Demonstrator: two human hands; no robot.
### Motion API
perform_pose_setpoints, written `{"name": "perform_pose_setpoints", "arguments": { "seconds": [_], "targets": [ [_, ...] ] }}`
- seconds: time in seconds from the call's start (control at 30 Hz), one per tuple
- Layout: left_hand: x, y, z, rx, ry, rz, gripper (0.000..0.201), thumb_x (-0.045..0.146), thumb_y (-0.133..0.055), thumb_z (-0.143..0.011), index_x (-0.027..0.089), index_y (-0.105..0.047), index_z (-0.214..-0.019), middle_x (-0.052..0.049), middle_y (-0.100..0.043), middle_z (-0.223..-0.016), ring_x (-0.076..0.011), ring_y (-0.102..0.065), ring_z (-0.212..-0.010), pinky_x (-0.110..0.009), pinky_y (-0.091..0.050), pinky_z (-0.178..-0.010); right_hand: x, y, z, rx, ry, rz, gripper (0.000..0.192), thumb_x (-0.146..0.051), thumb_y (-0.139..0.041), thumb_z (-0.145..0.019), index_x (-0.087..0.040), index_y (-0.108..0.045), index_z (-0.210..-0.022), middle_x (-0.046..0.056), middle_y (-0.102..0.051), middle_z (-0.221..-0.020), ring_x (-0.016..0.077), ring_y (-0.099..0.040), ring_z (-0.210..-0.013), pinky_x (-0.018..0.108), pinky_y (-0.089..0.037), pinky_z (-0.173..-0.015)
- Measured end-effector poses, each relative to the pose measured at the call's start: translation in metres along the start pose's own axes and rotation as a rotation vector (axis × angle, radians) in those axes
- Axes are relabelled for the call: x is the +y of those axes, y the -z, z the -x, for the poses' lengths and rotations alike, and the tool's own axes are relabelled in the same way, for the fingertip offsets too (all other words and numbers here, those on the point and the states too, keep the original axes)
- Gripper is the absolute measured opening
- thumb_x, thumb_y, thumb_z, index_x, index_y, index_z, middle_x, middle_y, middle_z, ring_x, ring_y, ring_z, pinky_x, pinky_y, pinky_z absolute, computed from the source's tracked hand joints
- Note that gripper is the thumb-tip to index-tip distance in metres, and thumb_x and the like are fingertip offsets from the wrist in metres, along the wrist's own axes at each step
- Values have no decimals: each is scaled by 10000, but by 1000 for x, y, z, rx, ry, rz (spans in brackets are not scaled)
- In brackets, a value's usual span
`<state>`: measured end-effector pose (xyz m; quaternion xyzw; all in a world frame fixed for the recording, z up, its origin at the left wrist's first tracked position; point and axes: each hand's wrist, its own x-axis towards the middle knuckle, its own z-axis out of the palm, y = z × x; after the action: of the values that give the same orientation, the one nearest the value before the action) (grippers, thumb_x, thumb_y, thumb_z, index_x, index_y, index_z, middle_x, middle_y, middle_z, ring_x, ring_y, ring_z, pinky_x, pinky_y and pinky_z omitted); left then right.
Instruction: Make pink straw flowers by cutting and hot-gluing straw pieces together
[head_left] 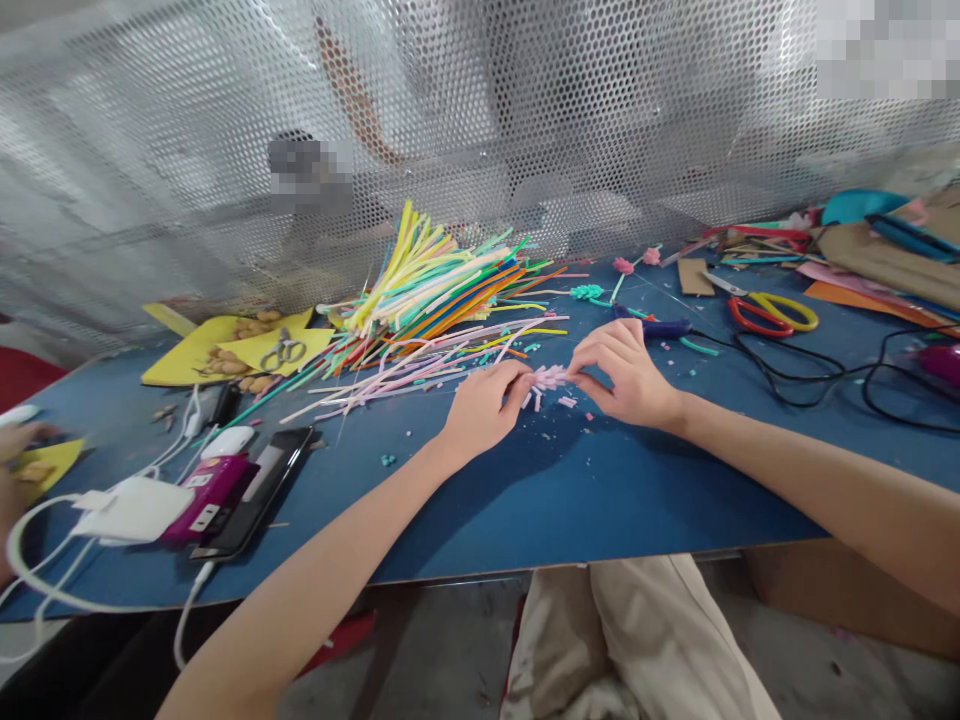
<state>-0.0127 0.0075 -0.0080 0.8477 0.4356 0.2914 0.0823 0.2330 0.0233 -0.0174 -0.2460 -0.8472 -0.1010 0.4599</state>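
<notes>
My left hand (484, 405) and my right hand (624, 372) meet over the blue table (555, 490), both pinching a small bundle of short pink pipe-cleaner pieces (550, 377) between their fingertips. A few loose pink bits (567, 402) lie on the table just below the bundle. Behind my hands sits a big heap of coloured pipe cleaners (439, 285), yellow, green, orange and pink, with long pale pink ones (390, 385) fanning out toward my left hand.
Red-and-yellow scissors (769, 312) and black cables (817, 375) lie to the right. A phone (255, 490), white charger (131, 510) and magenta device (206, 490) sit at left. Yellow sheets hold small scissors (283, 350). A perforated metal screen (480, 130) backs the table; another person's hand (19, 440) shows far left.
</notes>
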Motion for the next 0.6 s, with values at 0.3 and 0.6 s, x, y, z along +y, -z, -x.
{"name": "perform_pose_setpoints", "arguments": {
  "seconds": [0.3, 0.6],
  "targets": [
    [-1, -1, 0, 13, -23, 0, 269, 390, -416, -1061, 242, -634, -1005, -31, -748, -927, -179, -667, -781, -315, -443, -695, -3, 2, 0, -4, -22, 54, 52, -239, -646, -953, -222, -607, -924, -6, -718, -911, 198, -603, -945, 428, -343, -918],
    [-1, -2, 0, 9, -33, 20, 270, 396, -407, -1059, 254, -632, -1014, -40, -747, -913, -194, -682, -790, -335, -454, -680, -9, 1, 0, -6, -9, 107, 47, -229, -632, -966, -223, -599, -933, -18, -727, -922, 191, -602, -930, 438, -310, -920]
  ]
}}
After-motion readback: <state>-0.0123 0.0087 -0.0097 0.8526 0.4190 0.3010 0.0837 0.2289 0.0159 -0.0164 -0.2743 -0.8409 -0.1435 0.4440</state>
